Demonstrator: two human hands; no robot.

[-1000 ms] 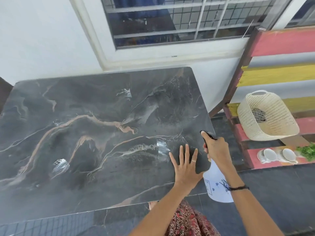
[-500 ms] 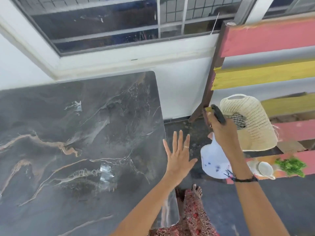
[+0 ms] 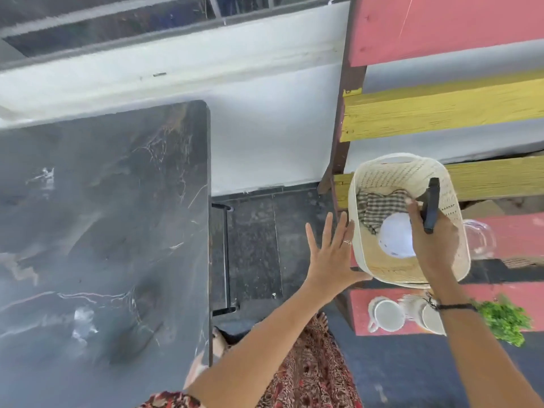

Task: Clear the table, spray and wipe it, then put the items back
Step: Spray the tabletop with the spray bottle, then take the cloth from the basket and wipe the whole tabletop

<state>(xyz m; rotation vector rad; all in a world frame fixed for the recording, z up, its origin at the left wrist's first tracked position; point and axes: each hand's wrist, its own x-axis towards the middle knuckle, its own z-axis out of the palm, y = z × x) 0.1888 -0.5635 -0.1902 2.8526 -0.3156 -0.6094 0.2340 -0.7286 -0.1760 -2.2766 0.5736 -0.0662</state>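
Your right hand [image 3: 432,231] gripped the round white sprayer [image 3: 396,235] inside the woven basket [image 3: 382,175], checked cloth [image 3: 379,206] beside it, your left hand [image 3: 331,254] flat, fingers spread.

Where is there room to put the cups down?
The dark marble table shows bare room all along its right edge. The basket is crowded: checked cloth, and the spray bottle held by the right hand. The cups sit squeezed beside green leaves.

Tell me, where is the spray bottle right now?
The spray bottle is on the right of the head view, inside the cream basket, gripped by the right hand, beside the checked cloth.
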